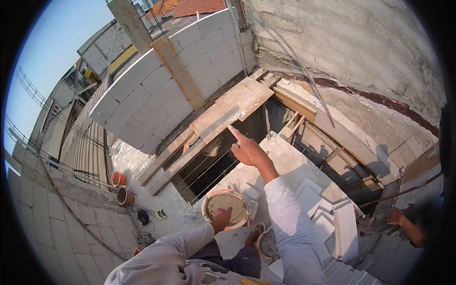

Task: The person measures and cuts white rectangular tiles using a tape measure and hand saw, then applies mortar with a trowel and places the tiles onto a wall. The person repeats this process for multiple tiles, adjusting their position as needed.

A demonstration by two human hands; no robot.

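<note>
My left hand (221, 219) is closed over a round orange-rimmed bucket (244, 224) filled with grey wet mortar (231, 205). It seems to hold the bucket by a handle, though the grip itself is hidden beneath the fingers. Stretched forward, my right hand (249, 149) holds nothing; its index finger points out toward the wooden boards (228, 114) bridging the opening, with the other fingers curled. A second bucket of mortar (270, 244) stands by my feet, partly covered by my right sleeve.
A floor opening (213, 166) crossed by thin bars lies ahead. White blocks (346, 228) are stacked at right, near another person's hand (395, 216). Two orange buckets (118, 178) stand at left. A pale block wall (156, 104) rises beyond, a rough wall (342, 38) at right.
</note>
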